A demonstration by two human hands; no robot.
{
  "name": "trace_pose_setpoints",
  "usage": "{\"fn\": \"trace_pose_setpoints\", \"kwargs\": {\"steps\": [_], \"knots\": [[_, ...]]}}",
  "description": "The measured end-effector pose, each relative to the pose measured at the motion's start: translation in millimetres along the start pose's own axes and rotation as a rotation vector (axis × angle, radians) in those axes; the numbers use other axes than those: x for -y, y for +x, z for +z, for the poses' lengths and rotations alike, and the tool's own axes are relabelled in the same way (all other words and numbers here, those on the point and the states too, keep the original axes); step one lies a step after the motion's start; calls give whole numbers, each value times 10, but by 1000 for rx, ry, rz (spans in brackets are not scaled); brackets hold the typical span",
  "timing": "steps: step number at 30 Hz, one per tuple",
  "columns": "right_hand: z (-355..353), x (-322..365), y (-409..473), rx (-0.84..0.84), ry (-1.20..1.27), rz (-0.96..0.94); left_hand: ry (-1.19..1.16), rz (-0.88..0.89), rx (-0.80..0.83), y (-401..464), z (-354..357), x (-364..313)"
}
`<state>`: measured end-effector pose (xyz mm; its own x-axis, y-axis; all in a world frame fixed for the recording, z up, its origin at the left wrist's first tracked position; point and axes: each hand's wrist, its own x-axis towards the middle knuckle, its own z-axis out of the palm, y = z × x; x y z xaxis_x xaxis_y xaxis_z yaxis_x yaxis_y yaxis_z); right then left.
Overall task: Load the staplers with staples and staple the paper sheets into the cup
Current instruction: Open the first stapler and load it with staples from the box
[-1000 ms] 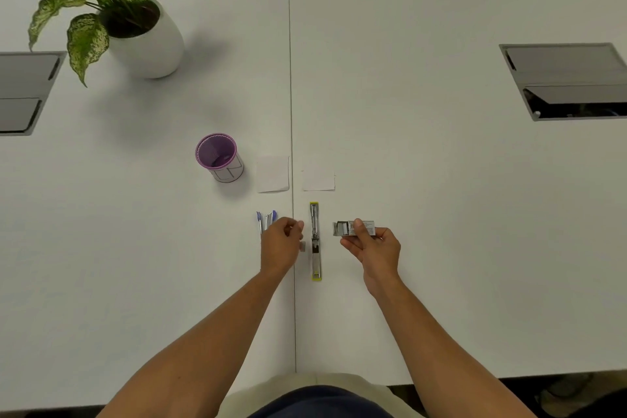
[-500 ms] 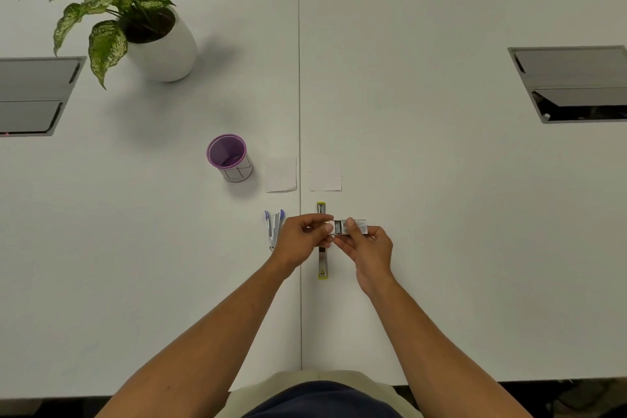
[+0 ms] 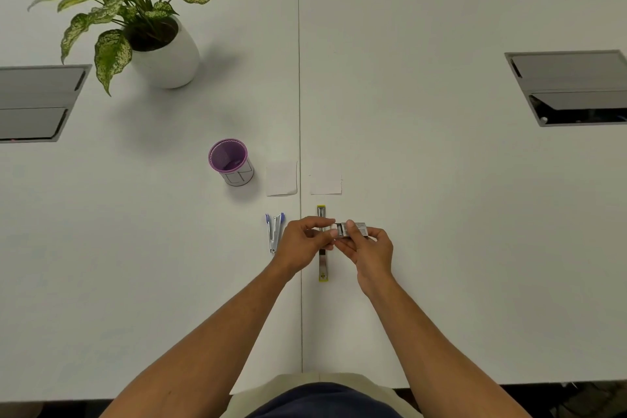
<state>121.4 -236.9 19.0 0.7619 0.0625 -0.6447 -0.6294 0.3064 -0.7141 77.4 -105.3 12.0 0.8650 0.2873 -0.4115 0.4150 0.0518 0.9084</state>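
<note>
Loading step in hand, by the look of it; right hand (image 3: 368, 248) holds a small staple box (image 3: 354, 229) above the worktop (image 3: 441, 248), fingers curled round it; left hand (image 3: 307, 243) pinches at the box's open end, apparently drawing out a strip of staples, though the strip itself is too small to make out; yellow stapler (image 3: 322, 268) lies opened out flat directly beneath the hands, partly hidden; blue stapler (image 3: 274, 231) lies just left of the left hand, splayed open, untouched; two paper sheets (image 3: 281, 178) lie side by side beyond the staplers; purple cup (image 3: 230, 161) stands upright just left of them; next move likely calls for freeing the strip cleanly and seating it in the yellow stapler's channel, legs down, without breaking it
</note>
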Motion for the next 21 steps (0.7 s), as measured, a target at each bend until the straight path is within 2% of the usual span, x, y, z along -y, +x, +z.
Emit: {"fn": "trace_pose_setpoints", "kwargs": {"steps": [21], "knots": [[-59, 4, -23, 141, -19, -15, 378, 187, 32, 50, -71, -85]]}}
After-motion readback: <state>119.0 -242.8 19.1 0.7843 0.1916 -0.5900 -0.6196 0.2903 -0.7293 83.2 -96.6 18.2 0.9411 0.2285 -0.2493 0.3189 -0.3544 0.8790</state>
